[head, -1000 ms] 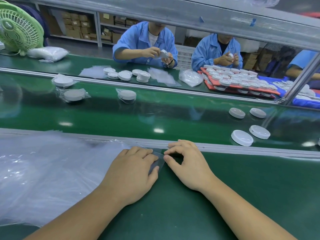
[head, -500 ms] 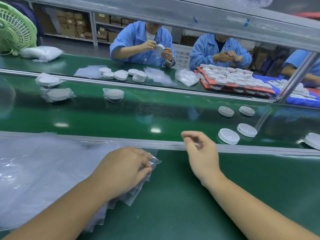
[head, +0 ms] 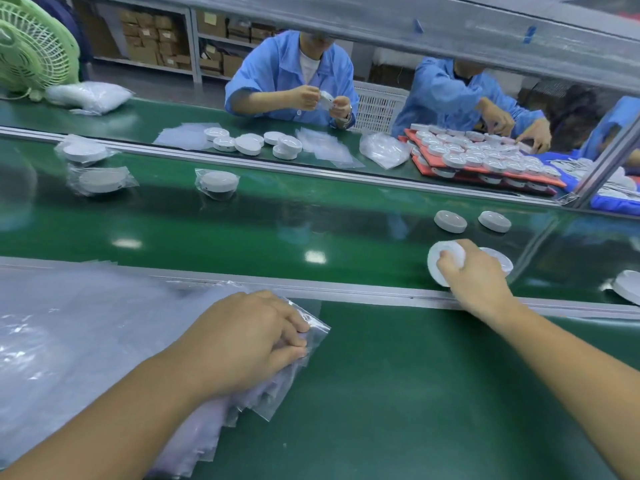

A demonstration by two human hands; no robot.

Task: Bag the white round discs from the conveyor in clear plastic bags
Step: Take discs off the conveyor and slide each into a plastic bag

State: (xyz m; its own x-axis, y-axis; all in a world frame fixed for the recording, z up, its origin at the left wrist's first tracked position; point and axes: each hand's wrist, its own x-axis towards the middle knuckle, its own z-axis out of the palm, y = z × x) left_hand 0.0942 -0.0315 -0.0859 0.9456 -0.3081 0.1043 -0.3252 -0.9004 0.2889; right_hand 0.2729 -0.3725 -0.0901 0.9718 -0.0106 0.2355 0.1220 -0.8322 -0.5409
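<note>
Right hand point(head: 476, 277): grips a tipped-up disc point(head: 452, 248).
Left hand point(head: 242, 341): pinches a clear bag point(head: 317, 332).
Disc to bag: bag lies left and nearer the person.

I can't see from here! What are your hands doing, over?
Right hand grips a disc on the belt. Left hand pinches a bag. Nothing blocking.

Across from you two workers in blue coats point(head: 291, 81) at a green bench point(head: 156, 112), metal shelves point(head: 194, 46) of cardboard boxes point(head: 145, 46) behind them, pale green fan point(head: 31, 46) at your far left, white slatted crate point(head: 379, 105) between them, grey beam point(head: 450, 29) overhead, lamp glints on the glossy conveyor point(head: 277, 220)
</note>
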